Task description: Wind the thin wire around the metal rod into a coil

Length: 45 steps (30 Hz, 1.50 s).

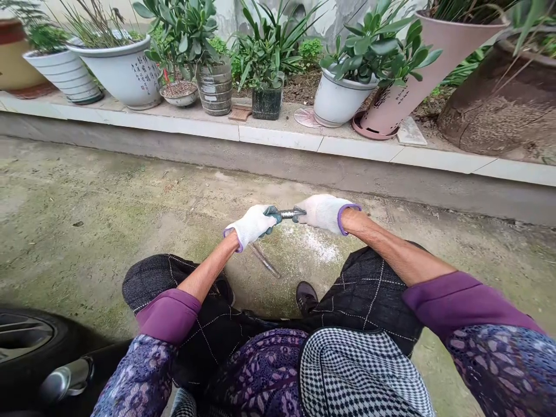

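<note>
Both my hands wear white gloves with purple cuffs. My left hand [252,225] is closed around one end of a short grey metal piece [287,214], and my right hand [321,212] is closed around its other end. The piece is held level above the concrete ground between my knees. Below my hands a thin metal rod [264,261] lies on the ground beside a patch of white powder [319,246]. What exactly the metal piece is I cannot make out.
A raised tiled ledge [278,138] runs across the back with several potted plants, among them a white pot [125,72] and a tilted pink pot [417,69]. A vehicle tyre [26,341] and a chrome exhaust pipe [65,379] sit at the lower left.
</note>
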Available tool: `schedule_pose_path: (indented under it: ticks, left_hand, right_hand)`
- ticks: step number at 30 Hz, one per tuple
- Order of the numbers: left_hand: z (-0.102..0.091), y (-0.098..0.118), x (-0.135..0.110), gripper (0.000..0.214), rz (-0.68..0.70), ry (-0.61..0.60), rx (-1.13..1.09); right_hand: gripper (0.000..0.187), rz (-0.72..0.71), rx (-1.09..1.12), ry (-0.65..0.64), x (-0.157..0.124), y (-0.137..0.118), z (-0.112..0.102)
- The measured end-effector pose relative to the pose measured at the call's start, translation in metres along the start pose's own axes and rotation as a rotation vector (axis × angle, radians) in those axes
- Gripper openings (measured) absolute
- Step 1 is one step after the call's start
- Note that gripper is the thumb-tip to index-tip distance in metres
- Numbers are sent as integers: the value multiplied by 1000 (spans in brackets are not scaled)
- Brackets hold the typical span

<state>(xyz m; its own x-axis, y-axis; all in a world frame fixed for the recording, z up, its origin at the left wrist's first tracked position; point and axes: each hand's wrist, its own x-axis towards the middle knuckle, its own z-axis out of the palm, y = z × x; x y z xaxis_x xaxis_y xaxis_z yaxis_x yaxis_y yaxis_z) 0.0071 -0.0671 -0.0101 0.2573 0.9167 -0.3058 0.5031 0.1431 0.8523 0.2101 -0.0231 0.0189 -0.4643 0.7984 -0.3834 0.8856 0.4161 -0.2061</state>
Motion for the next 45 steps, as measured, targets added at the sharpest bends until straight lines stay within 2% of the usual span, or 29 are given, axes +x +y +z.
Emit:
schedule_pose_path:
  ticks: [5,8,12,15,18,21,26,31,36,41,45]
  left_hand:
    - [4,-2,-7,9,-24,-14,-39]
    - [6,-4,-9,13,-31,-32,-67]
    - [3,-4,-3,17,-59,5,-162]
    - [-1,0,7,25,-11,43,-236]
    - [-11,12,15,27,29,109,-239]
    - [-26,27,18,24,19,139,-163]
    - [-44,40,19,22,-23,131,-44]
    - [-50,32,30,22,5,158,-198]
    - [-52,27,36,20,6,212,-331]
    - [-48,32,32,16,8,277,-331]
    - [-53,38,28,19,84,230,-353]
  right_hand:
    - [33,-3,-198,-102,3,-15,-3]
    - [34,-13,-207,-122,4,-19,-2]
    - [37,6,-173,-52,6,-13,-7]
    - [37,-11,-156,38,6,-7,-18]
    - [37,-30,-166,162,10,-2,-30]
    - [38,-48,-170,229,20,-1,-38]
    - [39,-68,-135,254,39,-5,-38]
    - [36,-58,-63,299,53,-9,-35]
    - [39,-22,-36,317,70,-10,-41]
    - [41,32,-6,313,84,-11,-47]
    - [38,78,85,401,85,-8,-53]
